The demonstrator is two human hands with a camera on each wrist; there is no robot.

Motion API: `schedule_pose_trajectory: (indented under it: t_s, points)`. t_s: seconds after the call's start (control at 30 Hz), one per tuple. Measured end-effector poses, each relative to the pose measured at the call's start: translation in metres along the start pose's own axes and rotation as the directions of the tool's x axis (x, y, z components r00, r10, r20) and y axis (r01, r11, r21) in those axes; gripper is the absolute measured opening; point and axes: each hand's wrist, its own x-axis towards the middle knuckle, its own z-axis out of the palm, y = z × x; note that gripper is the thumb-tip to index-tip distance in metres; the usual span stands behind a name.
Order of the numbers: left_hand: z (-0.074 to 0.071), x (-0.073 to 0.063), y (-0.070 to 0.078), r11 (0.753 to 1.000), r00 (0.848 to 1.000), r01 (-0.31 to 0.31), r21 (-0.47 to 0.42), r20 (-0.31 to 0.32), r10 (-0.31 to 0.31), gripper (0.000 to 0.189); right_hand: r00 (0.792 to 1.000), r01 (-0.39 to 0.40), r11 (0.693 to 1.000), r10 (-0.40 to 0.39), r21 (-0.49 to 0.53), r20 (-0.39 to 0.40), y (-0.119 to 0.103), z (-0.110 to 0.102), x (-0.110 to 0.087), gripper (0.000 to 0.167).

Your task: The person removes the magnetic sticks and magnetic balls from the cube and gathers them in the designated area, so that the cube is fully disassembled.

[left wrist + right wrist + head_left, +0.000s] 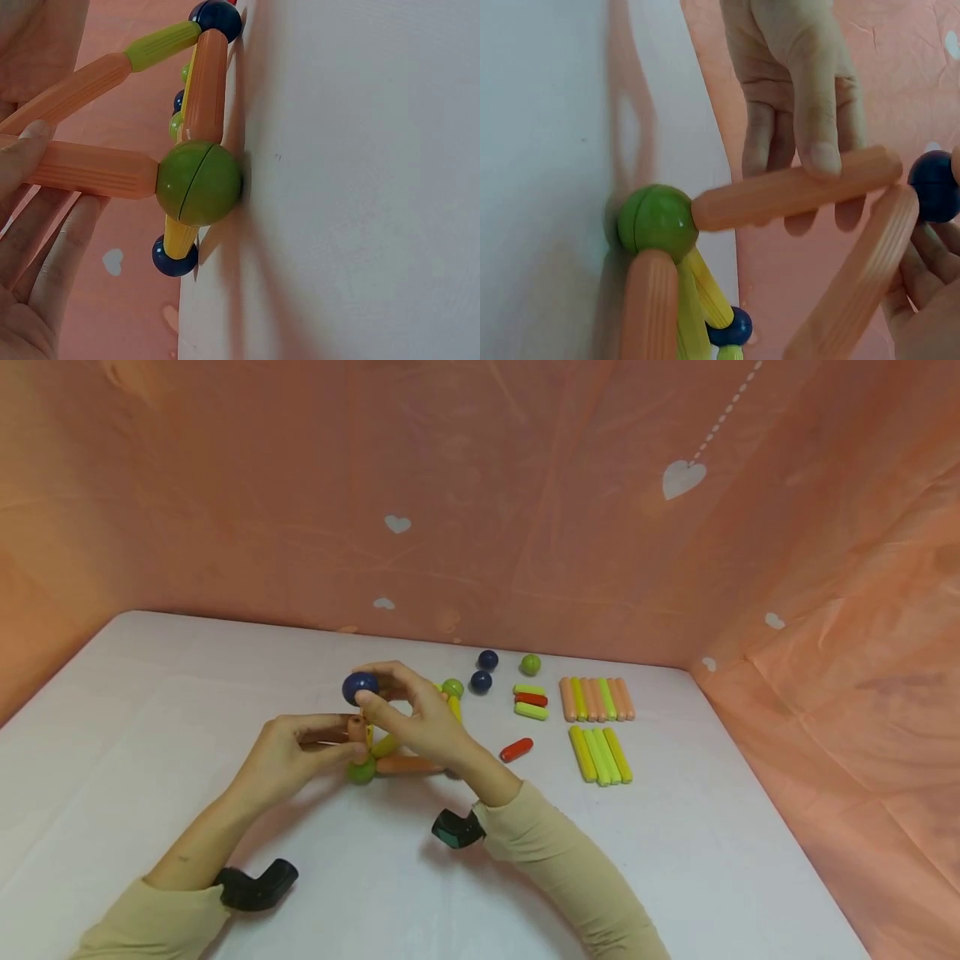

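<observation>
My left hand pinches an orange grooved rod between thumb and fingers. The rod rises from a green ball resting on the white table. Above the rod's top, my right hand grips a dark blue ball with thumb and fingertips. A second orange rod leans up so that its end meets the first rod's near the ball; I cannot tell whether they touch it. From the green ball, orange and yellow rods lead to other balls low on the table, partly hidden by my right hand.
Loose balls lie behind on the right: blue ones and a green one. Short rods and a red piece sit nearby. Farther right are two rows of long rods. A pink cloth hangs behind the table.
</observation>
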Motion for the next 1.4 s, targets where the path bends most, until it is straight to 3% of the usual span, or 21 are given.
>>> schedule_pose_trajectory:
  t_s: [0.2, 0.37, 0.63, 0.93, 1.4]
  points:
    - [0.0, 0.0, 0.0, 1.0, 1.0, 0.017, -0.025, 0.013, -0.016, 0.038, 0.995, -0.068, 0.995, 0.073, 0.07, -0.064, 0.012, -0.014, -0.004, 0.032]
    - [0.0, 0.0, 0.0, 1.0, 0.999, 0.03, 0.0, 0.012, -0.03, 0.04, 0.973, -0.178, 0.979, 0.19, 0.1, -0.128, 0.025, -0.029, -0.01, 0.034]
    - [-0.003, 0.0, -0.001, 0.999, 0.999, 0.043, -0.002, 0.022, -0.043, 0.042, 0.897, -0.379, 0.922, 0.386, 0.077, -0.213, 0.046, -0.057, -0.014, 0.036]
    - [-0.002, 0.0, 0.0, 0.998, 0.997, 0.064, -0.03, 0.039, -0.063, 0.041, 0.76, -0.529, 0.83, 0.556, 0.177, -0.337, 0.062, -0.094, -0.011, 0.043]
    - [0.001, -0.004, 0.002, 0.997, 0.998, 0.056, -0.06, 0.045, -0.053, 0.04, 0.693, -0.548, 0.816, 0.566, 0.185, -0.446, 0.079, -0.137, -0.003, 0.045]
